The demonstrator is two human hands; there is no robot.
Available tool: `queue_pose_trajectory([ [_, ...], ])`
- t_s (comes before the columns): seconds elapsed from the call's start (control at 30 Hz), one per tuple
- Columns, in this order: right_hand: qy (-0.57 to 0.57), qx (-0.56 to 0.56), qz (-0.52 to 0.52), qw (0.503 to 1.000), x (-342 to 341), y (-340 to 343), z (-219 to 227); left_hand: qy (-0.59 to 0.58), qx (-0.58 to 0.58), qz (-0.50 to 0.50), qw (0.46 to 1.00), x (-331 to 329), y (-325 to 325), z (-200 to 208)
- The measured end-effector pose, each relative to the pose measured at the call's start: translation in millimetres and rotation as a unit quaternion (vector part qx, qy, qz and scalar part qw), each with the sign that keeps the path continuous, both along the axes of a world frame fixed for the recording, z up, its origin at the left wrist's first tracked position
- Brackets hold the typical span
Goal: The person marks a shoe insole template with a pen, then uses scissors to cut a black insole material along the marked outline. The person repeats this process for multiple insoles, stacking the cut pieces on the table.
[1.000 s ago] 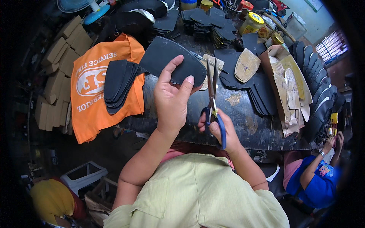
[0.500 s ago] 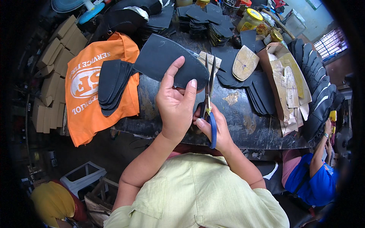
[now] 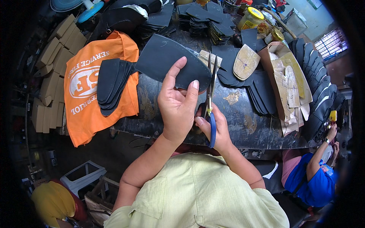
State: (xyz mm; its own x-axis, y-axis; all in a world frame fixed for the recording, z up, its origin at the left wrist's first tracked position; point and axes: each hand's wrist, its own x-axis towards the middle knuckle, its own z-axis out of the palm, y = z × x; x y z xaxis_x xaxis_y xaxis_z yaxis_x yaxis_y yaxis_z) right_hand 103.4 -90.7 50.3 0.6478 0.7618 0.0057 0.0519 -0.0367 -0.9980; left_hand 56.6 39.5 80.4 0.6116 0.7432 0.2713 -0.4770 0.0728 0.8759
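Above the bench, my left hand (image 3: 178, 102) pinches a dark, tongue-shaped leather piece (image 3: 163, 55), thumb and forefinger on its upper face and the other fingers beneath. Small marks run along the piece's edge. My right hand (image 3: 218, 127) grips blue-handled scissors (image 3: 211, 125), blades pointing away from me and slightly apart, beside the rounded right end of the leather. Whether the blades touch the edge I cannot tell. Left of my hands, a fanned stack of dark cut pieces (image 3: 114, 85) lies on an orange cloth bag (image 3: 81, 110). A wooden template (image 3: 246, 62) rests on more pieces to the right.
A cardboard box (image 3: 279, 72) with pale templates stands at the bench's right, beside a row of dark shoe parts (image 3: 317, 83). Stacks of leather pieces (image 3: 207, 19) and a yellow-lidded jar (image 3: 251, 18) are at the back. A person in blue (image 3: 313, 178) works at the lower right.
The leather piece, my hands and the scissors have shifted very slightly to the right. My grips look the same. The person in blue has moved their arms.
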Motion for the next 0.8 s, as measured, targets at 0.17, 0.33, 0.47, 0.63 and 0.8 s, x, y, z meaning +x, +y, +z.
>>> queue_pose_trajectory([
  [0.17,0.01,0.005,-0.008,1.0,-3.3,-3.3,-1.3,-0.004,-0.011,-0.006,1.0,-0.8,2.2,1.9],
  [0.33,-0.006,0.01,-0.009,1.0,-3.2,-9.4,-0.2,-0.007,-0.003,-0.01,1.0,-2.5,5.1,4.5],
  [0.47,0.012,0.01,-0.011,1.0,-3.5,-13.7,0.9,0.0,0.012,-0.021,1.0,-3.9,6.4,6.5],
  [0.63,-0.005,-0.026,-0.01,1.0,0.0,-22.9,2.6,0.006,0.02,-0.052,0.998,-5.8,12.4,10.8],
  [0.8,0.011,-0.04,0.003,0.999,3.6,-33.4,4.0,0.024,0.034,-0.071,0.997,-8.9,17.2,16.3],
])
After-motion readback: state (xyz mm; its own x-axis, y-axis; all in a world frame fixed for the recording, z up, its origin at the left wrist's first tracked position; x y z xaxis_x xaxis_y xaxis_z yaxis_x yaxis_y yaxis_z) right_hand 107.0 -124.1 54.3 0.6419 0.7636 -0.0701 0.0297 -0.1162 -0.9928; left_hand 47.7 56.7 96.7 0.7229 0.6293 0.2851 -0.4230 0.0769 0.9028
